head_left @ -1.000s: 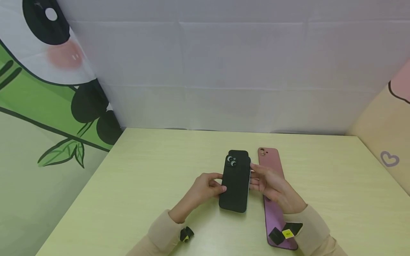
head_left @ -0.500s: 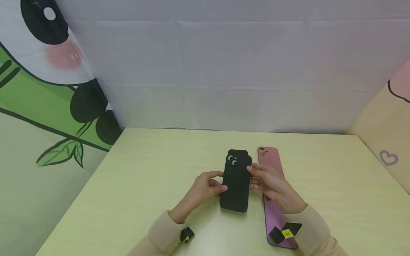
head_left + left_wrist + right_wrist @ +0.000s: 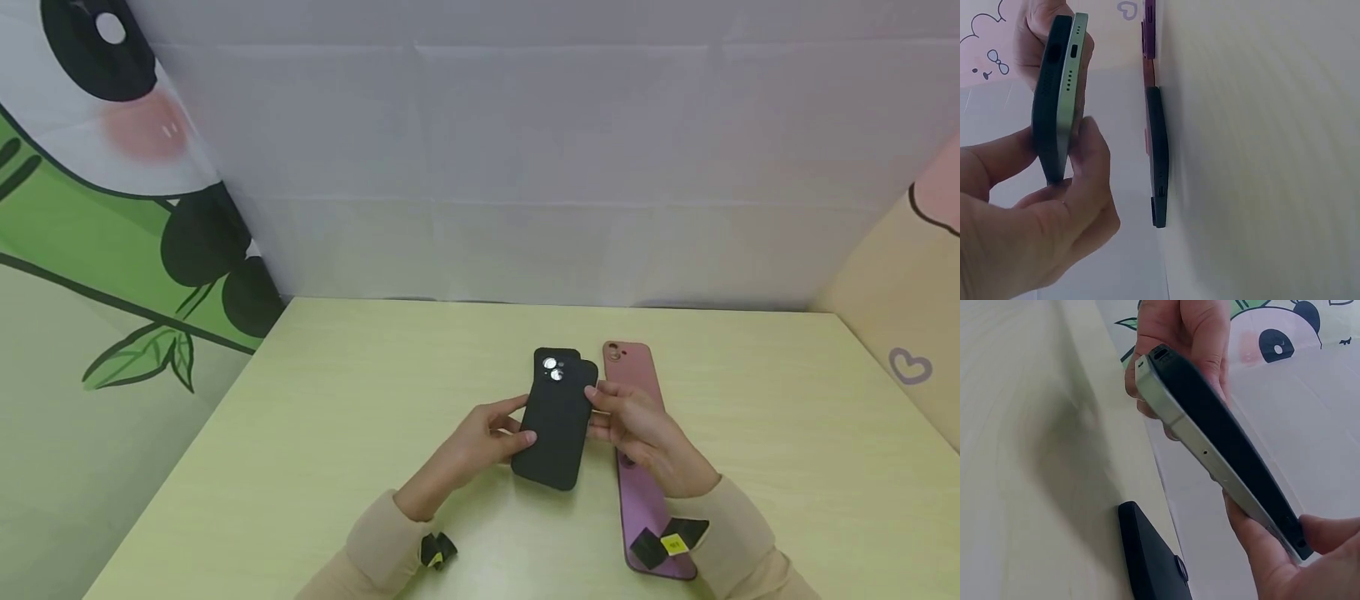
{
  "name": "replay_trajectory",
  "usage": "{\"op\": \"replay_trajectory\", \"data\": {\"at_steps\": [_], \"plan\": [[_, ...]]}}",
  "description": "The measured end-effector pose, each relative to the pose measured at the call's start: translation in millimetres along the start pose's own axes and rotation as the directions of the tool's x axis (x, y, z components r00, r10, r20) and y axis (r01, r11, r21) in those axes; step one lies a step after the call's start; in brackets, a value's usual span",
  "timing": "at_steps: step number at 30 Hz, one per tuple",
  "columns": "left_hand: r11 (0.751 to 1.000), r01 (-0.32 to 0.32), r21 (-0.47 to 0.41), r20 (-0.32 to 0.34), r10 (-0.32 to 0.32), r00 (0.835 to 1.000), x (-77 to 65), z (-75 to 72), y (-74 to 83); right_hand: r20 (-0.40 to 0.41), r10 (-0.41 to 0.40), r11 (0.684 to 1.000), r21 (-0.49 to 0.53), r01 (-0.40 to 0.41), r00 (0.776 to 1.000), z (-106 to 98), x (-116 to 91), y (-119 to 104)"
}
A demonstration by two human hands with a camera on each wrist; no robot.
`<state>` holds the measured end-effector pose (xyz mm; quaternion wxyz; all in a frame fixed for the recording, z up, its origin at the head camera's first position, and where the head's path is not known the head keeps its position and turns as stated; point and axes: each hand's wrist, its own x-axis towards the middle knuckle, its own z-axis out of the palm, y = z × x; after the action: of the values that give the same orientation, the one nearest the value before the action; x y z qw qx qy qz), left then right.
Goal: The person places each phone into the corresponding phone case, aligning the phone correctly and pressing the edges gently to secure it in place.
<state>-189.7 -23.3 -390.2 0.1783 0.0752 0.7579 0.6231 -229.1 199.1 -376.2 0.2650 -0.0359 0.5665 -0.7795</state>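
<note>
Both hands hold a black phone case (image 3: pixel 555 425) with a pale silver-green phone (image 3: pixel 1074 69) against its inner side, raised over the table. In the right wrist view the phone's metal side shows beside the case (image 3: pixel 1222 437). My left hand (image 3: pixel 480 446) pinches the lower left edge, thumb on the case's back. The right hand (image 3: pixel 652 433) grips the upper right edge, thumb also on the back. Behind them a second black phone (image 3: pixel 553 353) rests on the table, mostly hidden in the head view; its dark edge (image 3: pixel 1157 156) shows in the left wrist view.
A pink phone (image 3: pixel 636 368) lies to the right, partly under the right hand. Nearer is a purple phone (image 3: pixel 643 510), partly covered by the right wrist's camera strap. A pale wooden table (image 3: pixel 375 375) meets a grey-white backdrop (image 3: pixel 562 167) behind.
The held case and phone have tilted, their top shifting right and showing more of the black phone behind. My right thumb has come from the edge onto the case's back.
</note>
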Motion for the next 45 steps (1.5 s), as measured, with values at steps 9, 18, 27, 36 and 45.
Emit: {"op": "replay_trajectory", "data": {"at_steps": [9, 18, 27, 36, 45], "plan": [[0.994, 0.054, -0.1, 0.109, -0.043, 0.993, -2.6, -1.3, 0.9, -0.032, 0.015, 0.999, 0.03, -0.014, 0.999, 1.5, 1.0, -3.7], [0.982, 0.074, -0.175, 0.143, -0.049, 0.989, -5.2, -1.8, 1.7, -0.004, 0.03, 0.997, 0.065, -0.029, 1.0, 2.5, -1.8, -7.4], [0.985, 0.074, -0.155, 0.073, -0.063, 0.995, -5.1, 0.8, 0.6, -0.025, 0.036, 0.998, 0.05, -0.035, 0.999, 3.0, -1.6, -7.2], [0.988, 0.056, -0.141, 0.068, -0.047, 0.997, -6.4, 2.3, 2.0, -0.012, 0.02, 0.999, 0.033, -0.02, 1.0, 2.7, -2.4, -8.0], [0.999, 0.029, -0.016, 0.026, -0.028, 0.999, -5.3, 5.0, 2.6, 0.004, -0.022, 0.999, 0.03, 0.022, 1.0, 4.3, -1.7, -4.3]]}}
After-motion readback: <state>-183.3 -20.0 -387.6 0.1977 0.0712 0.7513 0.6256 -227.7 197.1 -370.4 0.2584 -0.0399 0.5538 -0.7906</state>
